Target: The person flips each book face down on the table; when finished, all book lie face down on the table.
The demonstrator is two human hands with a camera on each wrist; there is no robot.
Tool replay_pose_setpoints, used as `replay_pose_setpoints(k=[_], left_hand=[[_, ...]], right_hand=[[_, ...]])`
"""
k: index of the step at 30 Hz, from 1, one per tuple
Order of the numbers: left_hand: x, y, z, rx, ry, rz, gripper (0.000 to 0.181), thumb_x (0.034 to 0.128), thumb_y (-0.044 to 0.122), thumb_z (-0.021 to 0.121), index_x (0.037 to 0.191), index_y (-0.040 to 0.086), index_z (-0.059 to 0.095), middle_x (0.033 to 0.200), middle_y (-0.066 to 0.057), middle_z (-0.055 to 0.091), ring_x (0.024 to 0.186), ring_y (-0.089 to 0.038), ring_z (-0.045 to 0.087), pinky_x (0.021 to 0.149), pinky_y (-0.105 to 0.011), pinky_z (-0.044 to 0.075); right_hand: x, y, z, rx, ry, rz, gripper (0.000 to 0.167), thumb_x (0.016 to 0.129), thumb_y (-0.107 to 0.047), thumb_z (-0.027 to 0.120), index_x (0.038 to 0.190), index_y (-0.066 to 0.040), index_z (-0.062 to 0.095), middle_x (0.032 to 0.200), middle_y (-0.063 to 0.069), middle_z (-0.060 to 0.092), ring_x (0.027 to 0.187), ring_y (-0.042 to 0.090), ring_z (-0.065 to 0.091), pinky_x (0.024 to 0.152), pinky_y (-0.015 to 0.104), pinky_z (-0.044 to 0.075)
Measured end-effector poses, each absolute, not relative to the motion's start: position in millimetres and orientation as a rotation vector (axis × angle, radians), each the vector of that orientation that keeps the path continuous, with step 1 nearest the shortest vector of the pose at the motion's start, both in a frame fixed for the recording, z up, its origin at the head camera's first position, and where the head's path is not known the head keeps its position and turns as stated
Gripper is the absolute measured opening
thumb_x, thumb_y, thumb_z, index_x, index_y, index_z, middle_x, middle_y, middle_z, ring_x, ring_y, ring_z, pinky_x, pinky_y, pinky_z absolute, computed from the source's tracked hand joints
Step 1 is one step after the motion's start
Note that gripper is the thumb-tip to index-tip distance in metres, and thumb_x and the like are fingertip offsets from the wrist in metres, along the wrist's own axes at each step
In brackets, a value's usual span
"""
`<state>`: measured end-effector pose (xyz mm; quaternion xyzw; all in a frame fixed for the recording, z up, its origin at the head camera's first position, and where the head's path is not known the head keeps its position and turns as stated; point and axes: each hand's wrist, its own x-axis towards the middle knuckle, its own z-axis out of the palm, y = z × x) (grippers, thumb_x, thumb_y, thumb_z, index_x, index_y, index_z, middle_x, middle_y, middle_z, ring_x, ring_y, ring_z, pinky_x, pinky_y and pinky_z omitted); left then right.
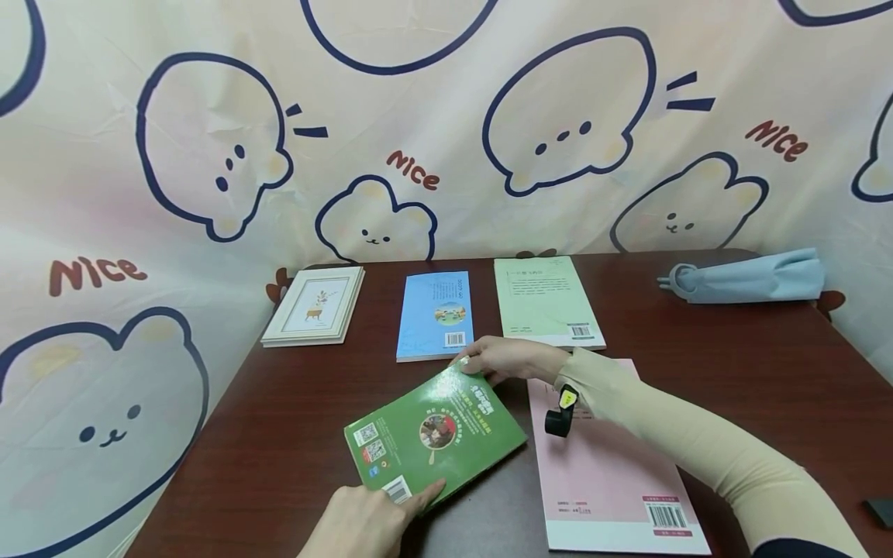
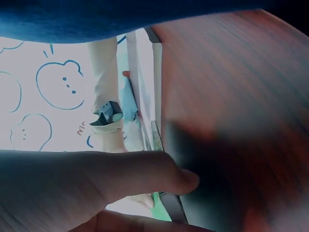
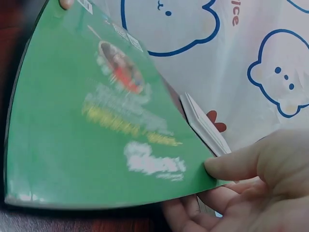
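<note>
A green book [image 1: 436, 434] with barcode and QR codes facing up slants across the table's front middle. My right hand [image 1: 512, 358] pinches its far corner, thumb on the cover and fingers beneath, as the right wrist view shows. At the near edge my left hand [image 1: 377, 508] holds the book, one digit lying on the cover near the barcode; its other fingers are mostly hidden. Under my right forearm lies a pink book [image 1: 607, 473]. Just beyond the right hand are a blue book [image 1: 436, 310] and a light green book [image 1: 547, 298].
White-framed pictures or similar flat items [image 1: 314, 306] are stacked at the back left. A light blue pouch-like item [image 1: 749, 277] lies at the back right. A small dark object [image 1: 879, 511] sits at the right edge. A patterned cloth [image 1: 446, 116] hangs behind the brown table [image 1: 237, 457].
</note>
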<state>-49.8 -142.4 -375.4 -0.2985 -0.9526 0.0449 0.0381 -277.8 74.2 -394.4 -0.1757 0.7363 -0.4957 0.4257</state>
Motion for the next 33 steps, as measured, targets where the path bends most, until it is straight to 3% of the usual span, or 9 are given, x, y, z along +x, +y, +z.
replay_pose_setpoints(k=[23, 33], left_hand=[[-52, -141, -391, -0.887, -2.907, 0.138, 0.067, 0.0639, 0.011, 0.075, 0.124, 0.038, 0.064, 0.043, 0.009, 0.032, 0.038, -0.007, 0.024, 0.035, -0.026, 0.024], [-54, -143, -392, -0.921, -3.0, 0.058, 0.068, 0.0673, 0.008, 0.073, 0.128, 0.036, 0.062, 0.045, 0.009, 0.032, 0.04, -0.006, 0.024, 0.036, -0.024, 0.024]], right_hand=[[-273, 71, -396, -0.53, 2.047, -1.174, 0.026, 0.098, -0.01, 0.054, 0.121, -0.005, 0.066, 0.107, 0.011, 0.069, 0.088, 0.017, 0.068, 0.08, 0.036, 0.057], [-272, 67, -398, -0.546, 2.196, -1.146, 0.02, 0.092, -0.009, 0.064, 0.11, -0.01, 0.073, 0.094, 0.004, 0.064, 0.074, 0.011, 0.055, 0.066, 0.026, 0.049]])
